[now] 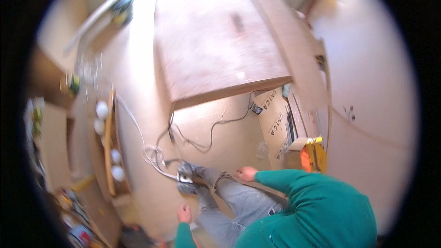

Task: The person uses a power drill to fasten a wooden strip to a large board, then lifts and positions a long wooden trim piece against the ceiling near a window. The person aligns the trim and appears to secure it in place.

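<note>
The picture is blurred by motion. My left hand [184,213] hangs low beside my grey trouser leg [239,202], fingers curled in, with nothing seen in it. My right hand [246,173] comes out of a green sleeve [294,183] and sits by my knee, close to my grey shoes [188,177]; its fingers are too blurred to read. A bundle of white cable [154,155] lies on the floor just beyond the shoes. A thin black cable [212,133] runs from there toward a large wooden panel [220,41].
An open cardboard box [274,124] stands right of the black cable, with a yellow and orange tool [315,154] beside it. Several white round objects [102,109] sit along a wooden strip at the left. Small tools lie scattered at the lower left [76,211].
</note>
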`<state>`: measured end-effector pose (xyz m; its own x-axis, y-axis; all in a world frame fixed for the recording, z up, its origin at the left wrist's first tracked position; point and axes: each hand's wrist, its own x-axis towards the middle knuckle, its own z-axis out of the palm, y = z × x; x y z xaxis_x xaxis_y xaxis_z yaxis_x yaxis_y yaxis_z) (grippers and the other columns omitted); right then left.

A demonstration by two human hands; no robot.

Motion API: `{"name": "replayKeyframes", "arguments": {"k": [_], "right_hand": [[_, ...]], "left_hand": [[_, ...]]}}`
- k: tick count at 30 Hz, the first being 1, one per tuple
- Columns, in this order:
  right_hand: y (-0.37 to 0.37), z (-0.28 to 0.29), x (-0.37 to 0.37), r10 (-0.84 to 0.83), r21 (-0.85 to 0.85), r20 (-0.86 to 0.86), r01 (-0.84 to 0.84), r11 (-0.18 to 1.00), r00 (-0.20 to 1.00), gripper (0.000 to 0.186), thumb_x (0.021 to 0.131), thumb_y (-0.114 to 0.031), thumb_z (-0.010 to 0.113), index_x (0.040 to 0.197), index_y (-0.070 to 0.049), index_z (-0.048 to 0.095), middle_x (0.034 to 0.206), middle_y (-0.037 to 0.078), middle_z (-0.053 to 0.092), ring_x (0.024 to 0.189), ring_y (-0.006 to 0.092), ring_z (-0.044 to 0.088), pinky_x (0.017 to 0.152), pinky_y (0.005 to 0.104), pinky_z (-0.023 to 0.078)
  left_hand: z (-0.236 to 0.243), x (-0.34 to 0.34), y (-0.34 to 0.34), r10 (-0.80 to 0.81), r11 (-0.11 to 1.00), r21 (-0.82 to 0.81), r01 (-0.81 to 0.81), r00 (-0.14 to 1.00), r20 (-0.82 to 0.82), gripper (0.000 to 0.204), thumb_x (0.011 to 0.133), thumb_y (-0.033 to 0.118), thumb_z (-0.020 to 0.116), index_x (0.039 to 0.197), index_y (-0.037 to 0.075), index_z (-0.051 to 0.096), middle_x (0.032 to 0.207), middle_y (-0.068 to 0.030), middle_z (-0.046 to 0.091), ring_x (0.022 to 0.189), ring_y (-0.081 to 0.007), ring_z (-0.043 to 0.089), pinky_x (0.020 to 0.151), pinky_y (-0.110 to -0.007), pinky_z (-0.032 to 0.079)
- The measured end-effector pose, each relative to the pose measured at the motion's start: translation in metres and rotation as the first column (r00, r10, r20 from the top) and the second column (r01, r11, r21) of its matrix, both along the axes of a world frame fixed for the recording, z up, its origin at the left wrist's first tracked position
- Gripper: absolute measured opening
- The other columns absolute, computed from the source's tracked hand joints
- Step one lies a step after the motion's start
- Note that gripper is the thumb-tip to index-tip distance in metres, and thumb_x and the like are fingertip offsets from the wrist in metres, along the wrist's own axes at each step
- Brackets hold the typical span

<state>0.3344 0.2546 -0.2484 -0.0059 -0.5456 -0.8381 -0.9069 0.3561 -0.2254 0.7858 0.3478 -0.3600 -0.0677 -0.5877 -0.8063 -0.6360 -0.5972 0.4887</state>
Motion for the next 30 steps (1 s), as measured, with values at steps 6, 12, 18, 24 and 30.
{"name": "replayKeyframes", "arguments": {"k": [6, 12, 18, 24, 30], "right_hand": [[-0.113, 0.300, -0.110, -0.403, -0.954, 0.034, 0.150, 0.259, 0.915, 0.035, 0.093, -0.034, 0.070, 0.108, -0.003, 0.065, 0.109, 0.019, 0.064, 0.108, 0.0383, 0.059, 0.098, 0.0475, 0.046], [-0.162, 0.352, -0.319, -0.744, -0.851, -0.199, 0.264, 0.454, 0.638, 0.083, 0.087, -0.061, 0.073, 0.140, 0.000, 0.056, 0.133, 0.028, 0.064, 0.123, 0.0427, 0.061, 0.105, 0.0491, 0.047], [-0.199, 0.345, -0.367, -0.543, -0.694, -0.101, 0.332, 0.638, 0.833, 0.071, 0.086, -0.053, 0.077, 0.137, -0.006, 0.062, 0.125, 0.022, 0.071, 0.116, 0.0389, 0.067, 0.099, 0.0464, 0.052], [-0.203, 0.395, -0.322, -0.601, -0.764, -0.302, 0.189, 0.617, 0.740, 0.045, 0.089, -0.043, 0.075, 0.113, -0.005, 0.069, 0.106, 0.022, 0.074, 0.100, 0.0429, 0.069, 0.086, 0.0523, 0.054], [-0.212, 0.453, -0.298, -0.630, -0.884, -0.201, 0.138, 0.446, 0.750, 0.038, 0.090, -0.038, 0.075, 0.096, -0.002, 0.067, 0.090, 0.023, 0.071, 0.081, 0.0422, 0.068, 0.073, 0.0496, 0.052]], "left_hand": [[0.169, 0.099, -0.099, 0.236, 0.969, -0.090, -0.230, 0.970, 0.065, 0.036, 0.097, 0.026, 0.065, 0.120, -0.002, 0.068, 0.113, -0.0198, 0.074, 0.102, -0.0304, 0.071, 0.093, -0.040, 0.055], [0.267, 0.126, -0.139, 0.210, 0.974, -0.127, -0.186, 0.954, 0.213, 0.039, 0.098, 0.028, 0.064, 0.123, -0.002, 0.068, 0.112, -0.0181, 0.074, 0.099, -0.0283, 0.072, 0.086, -0.039, 0.057], [0.281, 0.067, -0.118, 0.072, 0.996, -0.068, -0.059, 0.978, 0.198, 0.046, 0.100, 0.037, 0.062, 0.124, -0.001, 0.069, 0.120, -0.0214, 0.072, 0.107, -0.0317, 0.071, 0.090, -0.041, 0.056], [0.293, 0.028, -0.113, -0.052, 0.940, -0.289, 0.183, 0.912, 0.408, 0.067, 0.106, 0.054, 0.040, 0.123, -0.004, 0.067, 0.119, -0.0298, 0.069, 0.107, -0.0427, 0.068, 0.096, -0.048, 0.052], [0.351, 0.032, -0.188, 0.130, 0.982, -0.167, -0.088, 0.955, 0.265, 0.068, 0.106, 0.055, 0.041, 0.119, -0.007, 0.067, 0.109, -0.0274, 0.072, 0.095, -0.0389, 0.072, 0.089, -0.046, 0.054]]}}
